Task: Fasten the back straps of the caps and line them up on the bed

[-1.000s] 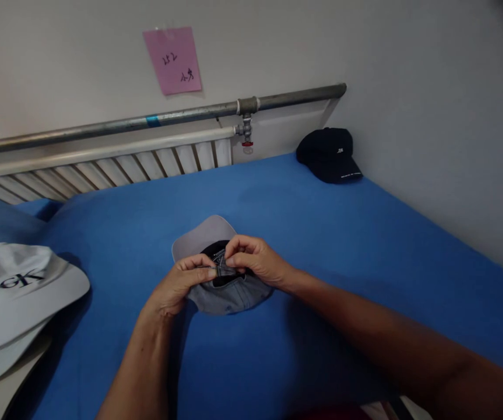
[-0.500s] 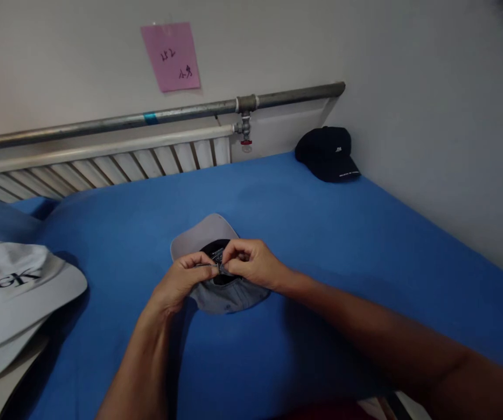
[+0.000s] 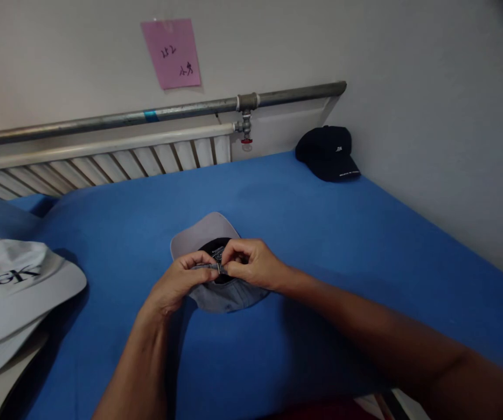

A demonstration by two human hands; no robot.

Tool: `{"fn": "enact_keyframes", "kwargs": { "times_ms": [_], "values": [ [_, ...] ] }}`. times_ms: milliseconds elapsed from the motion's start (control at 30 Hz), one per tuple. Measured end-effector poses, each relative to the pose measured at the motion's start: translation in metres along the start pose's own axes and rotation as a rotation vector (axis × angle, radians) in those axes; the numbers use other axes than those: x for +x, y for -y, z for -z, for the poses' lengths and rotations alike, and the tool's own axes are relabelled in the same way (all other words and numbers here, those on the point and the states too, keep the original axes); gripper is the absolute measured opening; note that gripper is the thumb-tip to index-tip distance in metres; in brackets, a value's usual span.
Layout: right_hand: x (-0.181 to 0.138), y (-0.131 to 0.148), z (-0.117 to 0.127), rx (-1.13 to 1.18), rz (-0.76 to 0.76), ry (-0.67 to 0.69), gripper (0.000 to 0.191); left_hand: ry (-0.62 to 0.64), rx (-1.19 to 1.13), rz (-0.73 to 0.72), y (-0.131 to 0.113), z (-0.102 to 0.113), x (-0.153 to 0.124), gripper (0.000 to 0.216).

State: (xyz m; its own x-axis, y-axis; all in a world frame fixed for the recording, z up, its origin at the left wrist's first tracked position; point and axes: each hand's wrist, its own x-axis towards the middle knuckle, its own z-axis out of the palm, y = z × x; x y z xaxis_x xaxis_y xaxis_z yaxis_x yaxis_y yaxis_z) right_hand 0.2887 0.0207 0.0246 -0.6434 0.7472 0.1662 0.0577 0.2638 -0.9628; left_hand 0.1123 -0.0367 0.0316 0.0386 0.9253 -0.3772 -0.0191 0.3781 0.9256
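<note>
A grey baseball cap (image 3: 229, 297) lies on the blue-covered surface (image 3: 348, 233), its brim pointing away from me and its dark inside partly showing. My left hand (image 3: 184, 280) pinches the cap's back strap from the left, thumb against fingers. From the right, my right hand (image 3: 251, 263) pinches the same strap close beside a small metal buckle (image 3: 219, 268). The fingertips of both hands nearly meet there. How the strap runs through the buckle is too small to make out.
Several stacked caps, a white one (image 3: 24, 286) on top, sit at the left edge. A black cap (image 3: 325, 153) rests in the far right corner. Behind the surface are a white radiator (image 3: 155, 157), a metal pipe (image 3: 190, 109) and a pink note (image 3: 171, 55) on the wall.
Both hands keep their pinch on the strap in nearly the same place. The buckle between the fingertips shows slightly more plainly now. The caps around have not moved.
</note>
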Motion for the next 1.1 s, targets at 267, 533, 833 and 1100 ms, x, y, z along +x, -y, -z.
{"fn": "enact_keyframes", "kwargs": {
  "times_ms": [267,533,833,1100],
  "values": [
    [0.0,0.004,0.002,-0.001,-0.017,-0.012,0.009,0.021,-0.013,-0.05,0.001,-0.001,0.001,0.02],
    [0.002,0.0,0.003,0.084,-0.081,-0.01,0.005,-0.014,-0.045,-0.115,0.005,-0.001,0.002,0.022],
    [0.009,-0.006,0.012,0.279,-0.192,0.095,0.008,-0.099,-0.04,-0.133,0.003,-0.006,0.003,0.021],
    [0.013,-0.014,0.02,0.315,-0.251,0.187,0.01,-0.077,0.022,-0.179,0.006,-0.007,0.002,0.016]
  ]
}}
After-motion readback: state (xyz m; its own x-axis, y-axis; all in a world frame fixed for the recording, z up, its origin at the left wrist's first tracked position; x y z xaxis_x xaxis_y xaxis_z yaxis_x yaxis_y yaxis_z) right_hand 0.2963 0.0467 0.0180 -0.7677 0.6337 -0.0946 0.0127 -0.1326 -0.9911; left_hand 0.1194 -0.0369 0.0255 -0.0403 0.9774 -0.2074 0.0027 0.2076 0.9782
